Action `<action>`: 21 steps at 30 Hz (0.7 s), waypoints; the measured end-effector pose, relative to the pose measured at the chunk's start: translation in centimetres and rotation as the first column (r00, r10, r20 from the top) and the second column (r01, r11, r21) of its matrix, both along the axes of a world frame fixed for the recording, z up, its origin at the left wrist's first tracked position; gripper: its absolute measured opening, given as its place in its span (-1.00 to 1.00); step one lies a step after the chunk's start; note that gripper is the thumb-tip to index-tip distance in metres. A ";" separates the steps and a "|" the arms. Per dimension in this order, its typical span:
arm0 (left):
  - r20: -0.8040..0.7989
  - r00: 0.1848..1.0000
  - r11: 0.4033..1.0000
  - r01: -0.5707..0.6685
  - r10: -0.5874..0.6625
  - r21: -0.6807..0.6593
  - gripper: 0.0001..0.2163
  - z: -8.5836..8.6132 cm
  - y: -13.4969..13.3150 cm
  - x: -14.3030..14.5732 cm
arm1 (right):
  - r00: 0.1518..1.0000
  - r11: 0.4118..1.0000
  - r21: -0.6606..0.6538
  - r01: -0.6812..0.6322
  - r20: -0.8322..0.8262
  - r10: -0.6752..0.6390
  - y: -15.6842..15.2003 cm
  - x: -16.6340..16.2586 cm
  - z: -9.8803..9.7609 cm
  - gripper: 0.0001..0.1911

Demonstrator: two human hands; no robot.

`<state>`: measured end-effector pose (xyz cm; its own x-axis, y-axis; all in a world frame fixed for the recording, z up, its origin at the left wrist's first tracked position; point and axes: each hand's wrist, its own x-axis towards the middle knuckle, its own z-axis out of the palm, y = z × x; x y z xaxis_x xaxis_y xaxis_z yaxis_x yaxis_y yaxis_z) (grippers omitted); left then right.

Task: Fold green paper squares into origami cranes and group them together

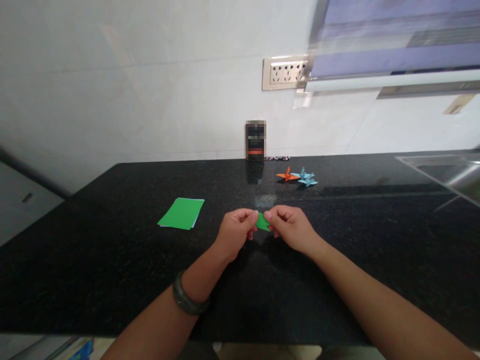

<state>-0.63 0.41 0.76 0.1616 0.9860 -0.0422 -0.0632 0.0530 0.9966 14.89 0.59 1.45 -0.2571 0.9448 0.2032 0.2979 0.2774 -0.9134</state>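
Note:
A small folded green paper (262,222) is pinched between both hands just above the black stone counter (112,240). My left hand (235,231) grips its left end with thumb and fingers. Its right end is held by my right hand (289,227). Most of the paper is hidden by the fingers. A dark bangle (186,298) circles my left wrist.
A stack of green paper sheets (182,213) lies to the left of the hands. Farther back sit an orange folded paper figure (287,175) and a blue one (306,178). A dark phone (255,140) leans against the wall. A steel sink (450,175) is at the right.

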 end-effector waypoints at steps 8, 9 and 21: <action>0.211 0.965 0.955 0.200 -0.153 -0.220 -0.68 0.4 0.0 -0.4 | 0.918 0.958 -0.167 -0.231 -0.365 0.158 0.1 -0.2 -0.2 -0.68; 0.215 0.963 0.948 0.214 -0.164 -0.237 -0.68 0.5 0.0 -0.4 | 0.910 0.951 -0.177 -0.255 -0.375 0.174 0.1 -0.2 -0.2 -0.70; 0.222 0.957 0.919 0.252 -0.189 -0.303 -0.78 0.9 -0.2 -0.5 | 0.934 0.954 0.026 -0.299 -0.197 0.298 0.2 0.5 -0.5 -0.82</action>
